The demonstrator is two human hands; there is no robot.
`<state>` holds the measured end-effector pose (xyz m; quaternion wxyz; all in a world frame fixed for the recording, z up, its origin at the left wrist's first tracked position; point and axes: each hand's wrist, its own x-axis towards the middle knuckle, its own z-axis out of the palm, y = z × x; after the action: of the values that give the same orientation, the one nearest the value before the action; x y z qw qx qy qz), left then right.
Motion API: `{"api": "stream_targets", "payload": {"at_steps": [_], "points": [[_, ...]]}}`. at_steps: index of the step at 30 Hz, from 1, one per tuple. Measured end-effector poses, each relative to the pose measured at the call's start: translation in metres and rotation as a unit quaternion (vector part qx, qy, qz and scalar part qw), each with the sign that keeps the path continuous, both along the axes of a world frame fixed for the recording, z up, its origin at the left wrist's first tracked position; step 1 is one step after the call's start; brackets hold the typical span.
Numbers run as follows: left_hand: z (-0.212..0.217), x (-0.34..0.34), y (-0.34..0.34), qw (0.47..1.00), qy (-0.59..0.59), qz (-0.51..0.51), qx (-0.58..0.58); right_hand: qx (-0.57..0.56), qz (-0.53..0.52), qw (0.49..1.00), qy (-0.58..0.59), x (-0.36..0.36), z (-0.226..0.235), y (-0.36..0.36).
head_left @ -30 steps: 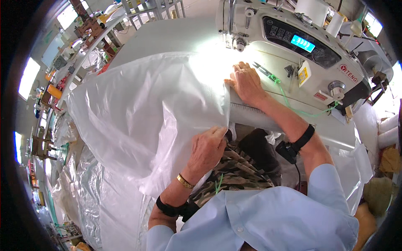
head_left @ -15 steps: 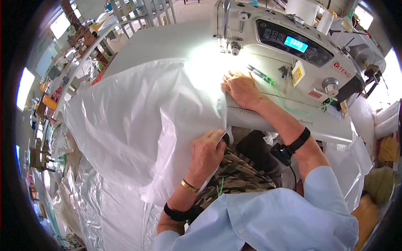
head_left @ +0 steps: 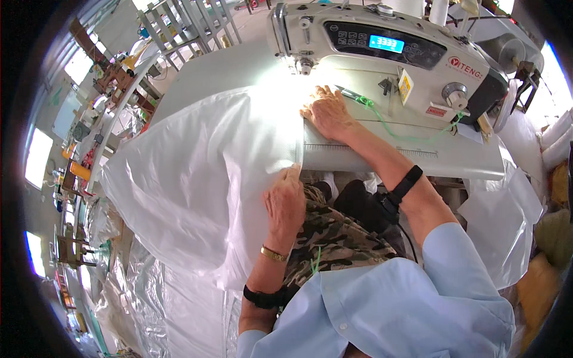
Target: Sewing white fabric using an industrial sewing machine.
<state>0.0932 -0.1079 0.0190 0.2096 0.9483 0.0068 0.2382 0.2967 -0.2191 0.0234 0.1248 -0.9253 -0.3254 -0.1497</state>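
In the head view, the left hand (head_left: 285,203) pinches the right edge of a glossy white plastic sheet (head_left: 191,173) draped over a pale grey desk (head_left: 206,77), while the right hand (head_left: 327,113), fingers slightly spread, rests beside a white sewing machine (head_left: 382,62).

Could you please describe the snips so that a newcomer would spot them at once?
Find the white sewing machine, then the worktop before it. The snips lie just right of the right hand. Unlike the small dark piece farther right, they have a green end with a green cord trailing from it.
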Motion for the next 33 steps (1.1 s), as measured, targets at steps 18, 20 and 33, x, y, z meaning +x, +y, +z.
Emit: {"api": "stream_targets", "payload": {"at_steps": [18,20,33], "points": [[0.016,0.102,0.012,0.983,0.01,0.015,0.181,0.083,0.044,0.996,0.006,0.015,-0.01,-0.006],[0.018,0.112,0.016,0.982,0.036,0.02,0.182,0.044,0.047,0.998,0.008,0.011,-0.005,-0.004],[0.003,0.149,0.021,0.999,-0.024,0.02,0.012,0.044,0.05,0.997,-0.033,0.001,-0.007,-0.008]]}}
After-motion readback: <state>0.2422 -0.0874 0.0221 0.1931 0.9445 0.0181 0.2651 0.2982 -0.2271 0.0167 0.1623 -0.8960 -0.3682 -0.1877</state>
